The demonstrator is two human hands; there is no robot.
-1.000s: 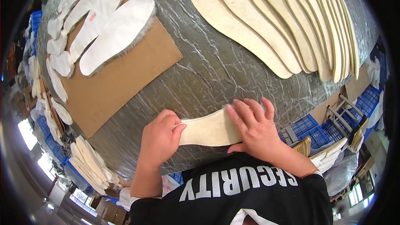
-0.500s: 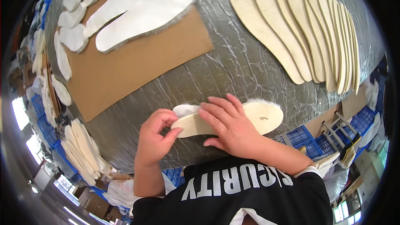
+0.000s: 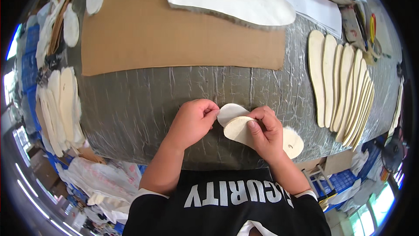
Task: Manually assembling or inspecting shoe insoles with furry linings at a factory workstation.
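On the worktop (image 3: 152, 100), a cardboard sheet (image 3: 183, 46) bearing loose insoles (image 3: 231, 2) lies toward the far edge, with papers (image 3: 312, 6) just right of it. A row of insoles (image 3: 336, 87) lies nearer the right edge. Near the near edge's middle, the held insole (image 3: 238, 132) is in the right hand (image 3: 268, 133), just right of the left hand (image 3: 192, 120).

Bright windows (image 3: 386, 197), strip lights (image 3: 35, 199), plastic-covered worktable (image 3: 131, 105)

The left hand (image 3: 196, 120) is now off the insole (image 3: 239, 132), its fingertips closed at the lining's edge (image 3: 218, 113); the right hand (image 3: 268, 133), earlier spread flat, now grips the insole, thumb on top; more of the lining shows beyond the insole's end; the view has turned, bringing red and yellow handles (image 3: 372, 28) in at the right.
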